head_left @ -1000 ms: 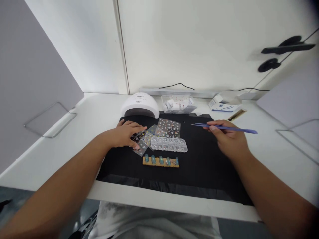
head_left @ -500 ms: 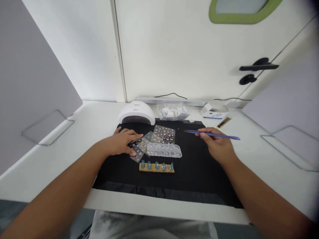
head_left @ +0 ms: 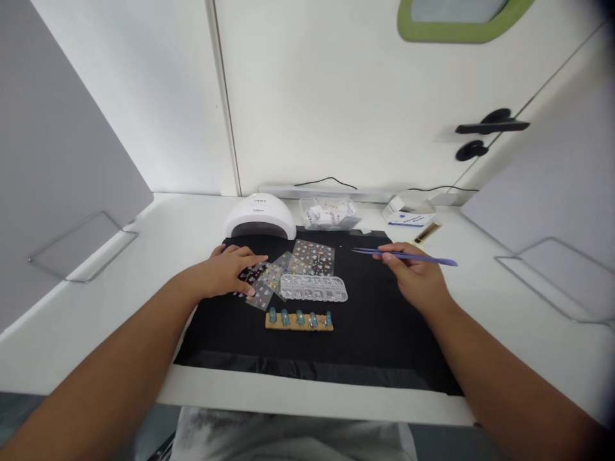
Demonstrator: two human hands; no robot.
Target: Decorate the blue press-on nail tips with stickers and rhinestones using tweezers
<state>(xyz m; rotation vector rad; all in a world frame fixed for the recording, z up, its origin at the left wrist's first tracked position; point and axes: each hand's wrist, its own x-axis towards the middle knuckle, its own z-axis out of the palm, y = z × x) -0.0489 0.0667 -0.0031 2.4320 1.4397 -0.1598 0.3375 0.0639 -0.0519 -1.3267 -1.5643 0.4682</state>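
My left hand (head_left: 229,271) lies with fingers spread over the nearest of several clear nail sticker sheets (head_left: 314,256), at the left of the black mat (head_left: 375,339). Blue tweezers (head_left: 423,258) are pinched in my right hand (head_left: 417,275), their tips pointing left above the mat. Between my hands lies a clear compartment case (head_left: 314,288) of small decorations, partly over the sheets. In front of it, a tan strip (head_left: 293,324) carries several teal false nails (head_left: 300,317). A tiny pale speck rests near the tweezer tips.
A white nail lamp (head_left: 260,216) stands behind the mat at left. Beside it is a clear plastic tub (head_left: 329,214) with white packets. An opened white box (head_left: 409,212) and a small gold-edged item (head_left: 427,233) are at the back right. Wire stands flank the table.
The whole view has shifted slightly. My left hand has slid a little left on the sticker sheets, uncovering more of them. My right hand still holds the tweezers in nearly the same place.
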